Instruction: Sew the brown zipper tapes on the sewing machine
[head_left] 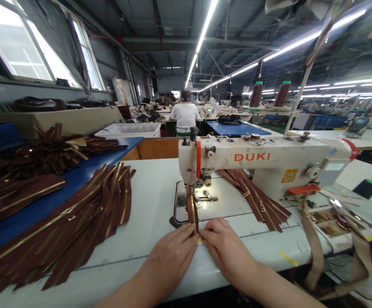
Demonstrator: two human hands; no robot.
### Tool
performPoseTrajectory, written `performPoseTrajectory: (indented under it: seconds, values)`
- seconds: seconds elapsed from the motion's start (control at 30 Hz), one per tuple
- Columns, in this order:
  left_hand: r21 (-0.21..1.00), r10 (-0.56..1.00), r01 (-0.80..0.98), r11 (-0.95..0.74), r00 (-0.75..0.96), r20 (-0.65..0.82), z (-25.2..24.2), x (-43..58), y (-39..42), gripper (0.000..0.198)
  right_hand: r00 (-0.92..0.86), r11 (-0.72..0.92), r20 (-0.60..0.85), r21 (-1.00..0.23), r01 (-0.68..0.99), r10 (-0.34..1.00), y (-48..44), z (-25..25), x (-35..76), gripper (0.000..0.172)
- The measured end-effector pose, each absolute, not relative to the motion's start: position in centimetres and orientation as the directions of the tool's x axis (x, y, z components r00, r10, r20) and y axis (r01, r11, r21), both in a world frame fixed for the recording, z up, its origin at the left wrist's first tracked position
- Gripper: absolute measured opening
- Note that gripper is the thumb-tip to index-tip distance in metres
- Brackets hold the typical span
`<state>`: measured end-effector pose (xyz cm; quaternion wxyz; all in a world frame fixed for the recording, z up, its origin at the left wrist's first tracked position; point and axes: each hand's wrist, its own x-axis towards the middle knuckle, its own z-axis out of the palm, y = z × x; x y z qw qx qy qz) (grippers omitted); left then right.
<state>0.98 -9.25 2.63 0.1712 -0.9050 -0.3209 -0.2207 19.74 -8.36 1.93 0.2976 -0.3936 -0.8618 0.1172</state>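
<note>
A brown zipper (192,210) with gold teeth runs under the presser foot of the white sewing machine (224,160) and toward me. My left hand (176,248) has its fingers closed on the near end of this zipper. Close beside it, my right hand (226,244) pinches at the same end, fingertips pressed together; the fingers partly hide the zipper end. To the left lies a fanned pile of brown zippers (86,214) with gold teeth and pulls. Another bunch of brown zippers (259,201) sits right of the needle, partly under the machine arm.
More brown zippers (45,154) are heaped on a blue surface (122,147) at left. A parts tray (336,224) and a hanging beige strap (312,252) are at right. Thread cones (255,95) stand behind the machine. A person (185,115) in white sits ahead.
</note>
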Motion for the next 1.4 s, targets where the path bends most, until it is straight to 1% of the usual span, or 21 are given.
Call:
performPoseTrajectory:
  seconds: [0.13,0.27,0.4,0.53,0.63,0.7,0.77,0.87,0.93,1.0,1.07,1.17,1.27,1.4]
  values:
    - [-0.146,0.489,0.645,-0.75,0.69,0.534,2.7,0.9,-9.2,0.035,-0.533,0.677,0.418,-0.407,0.614,0.735,-8.5,2.1,19.8,0.019]
    - [-0.093,0.507,0.64,-0.762,0.681,0.528,2.7,0.5,-9.1,0.033,-0.564,0.688,0.402,-0.327,0.648,0.722,-8.5,2.0,19.8,0.014]
    - [0.002,0.546,0.633,-0.774,0.667,0.507,2.5,0.0,-8.9,0.03,-0.601,0.71,0.395,-0.245,0.661,0.695,-8.3,1.7,20.0,0.011]
    - [0.125,0.627,0.67,-0.731,0.589,0.51,2.3,0.1,-8.8,0.029,-0.64,0.725,0.36,-0.195,0.66,0.679,-8.2,1.7,20.2,0.015]
    - [0.175,0.665,0.678,-0.714,0.58,0.47,2.4,0.5,-8.8,0.029,-0.677,0.743,0.327,-0.145,0.653,0.659,-8.3,2.1,20.5,0.017]
    - [0.192,0.668,0.666,-0.721,0.595,0.446,2.6,0.8,-8.8,0.028,-0.701,0.761,0.311,-0.137,0.634,0.641,-8.3,2.5,20.9,0.018]
    - [0.2,0.665,0.656,-0.728,0.603,0.44,2.8,0.9,-8.8,0.027,-0.716,0.777,0.309,-0.178,0.603,0.626,-8.1,2.8,21.4,0.02]
    - [0.201,0.658,0.647,-0.736,0.612,0.438,3.0,0.8,-8.8,0.028,-0.711,0.789,0.348,-0.328,0.519,0.612,-7.3,3.0,22.2,0.025]
    - [0.195,0.652,0.642,-0.742,0.621,0.436,2.9,0.7,-8.7,0.03,-0.664,0.764,0.388,-0.421,0.49,0.639,-6.2,3.0,22.3,0.026]
    - [0.184,0.643,0.637,-0.749,0.629,0.436,2.8,0.6,-8.7,0.032,-0.592,0.72,0.413,-0.456,0.523,0.692,-4.7,2.9,21.9,0.022]
    - [0.172,0.634,0.632,-0.755,0.638,0.438,2.7,0.5,-8.6,0.033,-0.544,0.685,0.415,-0.434,0.586,0.729,-3.2,2.9,21.1,0.018]
    - [0.158,0.624,0.63,-0.76,0.641,0.446,2.8,0.4,-8.6,0.033,-0.545,0.674,0.402,-0.351,0.65,0.736,-1.5,2.9,19.7,0.014]
    - [0.147,0.612,0.624,-0.767,0.643,0.461,2.8,0.5,-8.6,0.033,-0.571,0.683,0.394,-0.264,0.681,0.721,-1.1,3.0,18.9,0.012]
    - [0.146,0.61,0.623,-0.768,0.643,0.463,2.8,0.6,-8.6,0.033,-0.6,0.699,0.393,-0.18,0.692,0.696,-1.6,2.9,18.7,0.012]
